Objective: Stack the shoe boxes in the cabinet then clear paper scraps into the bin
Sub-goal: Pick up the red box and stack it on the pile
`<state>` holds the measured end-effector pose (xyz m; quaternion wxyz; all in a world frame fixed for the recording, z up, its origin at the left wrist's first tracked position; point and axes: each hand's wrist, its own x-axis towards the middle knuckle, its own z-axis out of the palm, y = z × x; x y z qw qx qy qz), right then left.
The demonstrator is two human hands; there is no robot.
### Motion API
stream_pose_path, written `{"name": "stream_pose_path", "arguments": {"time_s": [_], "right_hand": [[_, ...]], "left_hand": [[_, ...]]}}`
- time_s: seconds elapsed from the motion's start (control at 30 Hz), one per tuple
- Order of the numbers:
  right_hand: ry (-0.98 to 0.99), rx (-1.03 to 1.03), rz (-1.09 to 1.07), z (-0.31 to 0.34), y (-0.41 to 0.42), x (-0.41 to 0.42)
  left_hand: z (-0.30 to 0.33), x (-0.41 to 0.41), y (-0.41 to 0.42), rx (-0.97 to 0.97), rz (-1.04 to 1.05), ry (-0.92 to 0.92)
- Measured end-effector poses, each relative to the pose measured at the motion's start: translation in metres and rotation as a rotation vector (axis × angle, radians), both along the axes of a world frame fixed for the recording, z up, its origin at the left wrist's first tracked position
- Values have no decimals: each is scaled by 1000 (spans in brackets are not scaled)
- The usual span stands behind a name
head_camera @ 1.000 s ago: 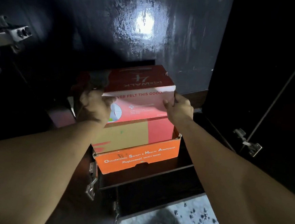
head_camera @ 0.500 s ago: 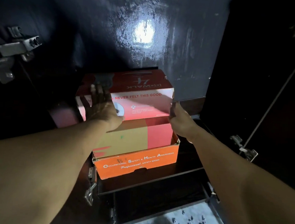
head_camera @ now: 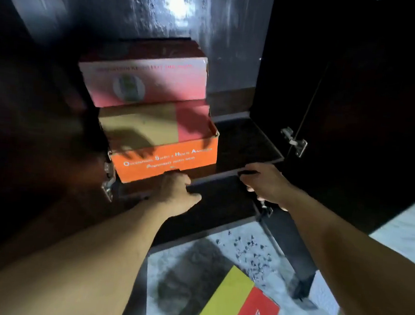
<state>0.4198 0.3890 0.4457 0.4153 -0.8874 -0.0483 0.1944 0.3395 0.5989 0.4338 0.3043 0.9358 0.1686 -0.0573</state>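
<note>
A red shoe box point(head_camera: 147, 83) lies on top of an orange shoe box point(head_camera: 166, 159) on the dark cabinet shelf point(head_camera: 247, 140), set back from the orange box's front. Neither hand touches the red box. My left hand point(head_camera: 176, 192) hovers just in front of the orange box with loosely curled fingers and holds nothing. Over the shelf's front edge my right hand point(head_camera: 266, 184) is held with fingers hanging curled, also holding nothing. A yellow and red shoe box point(head_camera: 234, 306) lies on the floor below. Small dark paper scraps point(head_camera: 251, 250) are scattered on the pale floor.
The cabinet's right door point(head_camera: 354, 106) stands open, with a metal hinge point(head_camera: 293, 141) on its inner edge. Another hinge point(head_camera: 108, 179) sits at the shelf's left front corner. The glossy back wall point(head_camera: 178, 13) reflects a light. A dark leg point(head_camera: 293, 251) runs down to the floor.
Both hands have let go of the red box and pulled back toward the shelf's front edge. The view has tilted down, bringing the floor box and scraps into sight.
</note>
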Motion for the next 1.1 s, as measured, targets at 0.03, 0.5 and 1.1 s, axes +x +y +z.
{"name": "stream_pose_path", "arguments": {"time_s": [0.03, 0.5, 1.1], "right_hand": [[30, -17, -12, -14, -10, -16], [356, -178, -143, -297, -88, -150], [174, -547, 12, -477, -143, -146]], "left_hand": [[-19, -15, -8, -40, -3, 77], [-282, -131, -90, -136, -66, 528], [-493, -223, -187, -1067, 772, 777]]}}
